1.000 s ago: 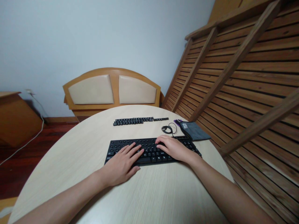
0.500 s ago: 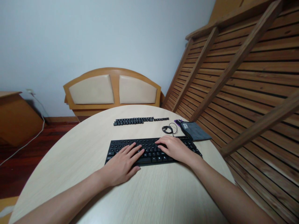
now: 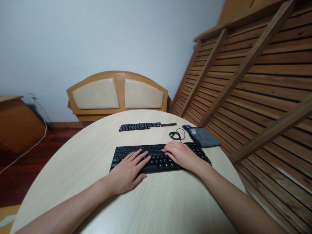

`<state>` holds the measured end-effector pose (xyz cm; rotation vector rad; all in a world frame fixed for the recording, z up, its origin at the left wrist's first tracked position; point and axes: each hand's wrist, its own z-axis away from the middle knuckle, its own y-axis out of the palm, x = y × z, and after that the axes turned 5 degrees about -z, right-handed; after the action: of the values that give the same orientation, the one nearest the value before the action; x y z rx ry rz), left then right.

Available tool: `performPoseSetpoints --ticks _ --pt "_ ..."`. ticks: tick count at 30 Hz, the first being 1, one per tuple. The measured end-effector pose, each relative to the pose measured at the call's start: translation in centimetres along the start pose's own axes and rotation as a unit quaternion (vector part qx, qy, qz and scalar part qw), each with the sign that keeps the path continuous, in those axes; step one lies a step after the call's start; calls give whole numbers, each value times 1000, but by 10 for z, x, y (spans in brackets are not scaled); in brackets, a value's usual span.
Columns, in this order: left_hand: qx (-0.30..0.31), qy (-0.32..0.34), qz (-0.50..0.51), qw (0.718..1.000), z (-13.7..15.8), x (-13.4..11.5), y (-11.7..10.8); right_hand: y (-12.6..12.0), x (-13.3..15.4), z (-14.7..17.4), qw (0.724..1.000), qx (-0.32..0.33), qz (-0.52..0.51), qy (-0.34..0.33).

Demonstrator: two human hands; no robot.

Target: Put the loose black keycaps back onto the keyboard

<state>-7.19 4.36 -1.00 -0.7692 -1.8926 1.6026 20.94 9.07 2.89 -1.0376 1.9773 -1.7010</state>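
A black keyboard point(image 3: 156, 166) lies on the round pale wooden table point(image 3: 156, 201) in front of me. In its upper rows many positions show only small stubs, while the lower rows carry full keycaps. My left hand point(image 3: 128, 169) rests flat over the keyboard's left part, fingers spread across it and thumb at the near edge. Over the right half, my right hand point(image 3: 181, 154) has its fingers curled, thumb and fingertips close together at the keys; anything between them is too small to make out. Behind the keyboard, loose black keycaps point(image 3: 138, 126) lie in rows.
A coiled black cable point(image 3: 174, 135) lies behind the keyboard's right side. Beside it is a grey cloth pouch point(image 3: 204, 137) with purple at one end. A wooden headboard point(image 3: 119, 91) stands past the table, and a slatted wooden frame point(image 3: 243, 78) leans along the right.
My right fingertips have shifted very slightly over the keys. My left hand, the keyboard and the loose keycaps stay where they were.
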Motion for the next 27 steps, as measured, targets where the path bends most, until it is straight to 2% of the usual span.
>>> performPoseSetpoints --ticks 5,8,11,14,18,27 --pt "-8 0 7 1000 0 0 1 1 0 -1 1000 0 9 -7" --pt "-12 0 9 1000 0 0 1 0 -1 0 1000 1 -4 10" --pt "-11 1 10 1000 0 0 0 -2 -4 2 998 -28 -28 42" --pt "-7 0 9 1000 0 0 -1 -2 -8 3 997 -49 -57 32" --pt "-5 -2 7 1000 0 0 0 1 -12 2 997 -29 -78 -5" --pt "-6 0 7 1000 0 0 2 0 -5 3 998 -4 -58 11"
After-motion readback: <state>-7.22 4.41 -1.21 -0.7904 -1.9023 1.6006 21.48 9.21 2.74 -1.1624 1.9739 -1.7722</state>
